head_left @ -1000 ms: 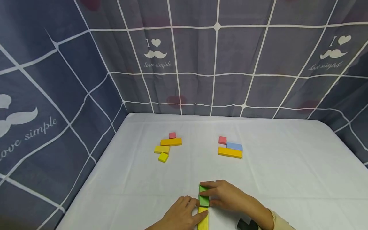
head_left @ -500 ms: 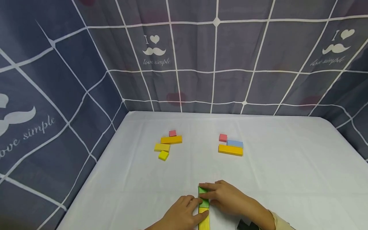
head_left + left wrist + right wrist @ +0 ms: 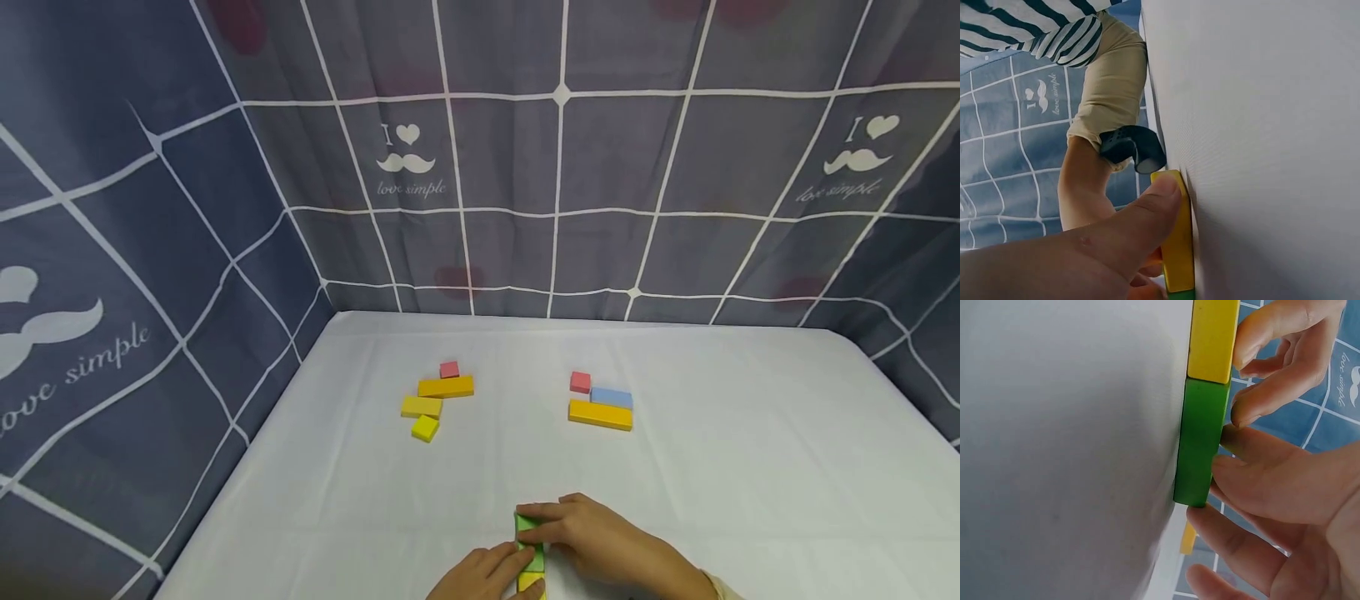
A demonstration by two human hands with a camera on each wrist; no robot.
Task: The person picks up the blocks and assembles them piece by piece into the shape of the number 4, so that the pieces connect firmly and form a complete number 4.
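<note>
A green block (image 3: 531,560) lies end to end with a long yellow block (image 3: 1213,340) at the table's near edge, forming one straight row. My right hand (image 3: 592,537) holds the green block, its index finger at the far end and its thumb along the side in the right wrist view. From the left, my left hand (image 3: 480,575) reaches over the joint. Its thumb (image 3: 1163,194) presses on the yellow block near the end closest to me, and its other fingertips reach the green block.
Farther back on the left sit a red cube (image 3: 449,369), an orange-yellow bar (image 3: 446,387), a yellow block (image 3: 422,407) and a yellow cube (image 3: 425,428). Right of them are another red cube (image 3: 581,382), a blue block (image 3: 611,397) and an orange-yellow bar (image 3: 600,414). Checked curtains surround the white table.
The head view has tilted, so the whole scene sits lower. My left fingertips have slid farther onto the green block. A dark line between the green and yellow blocks has closed.
</note>
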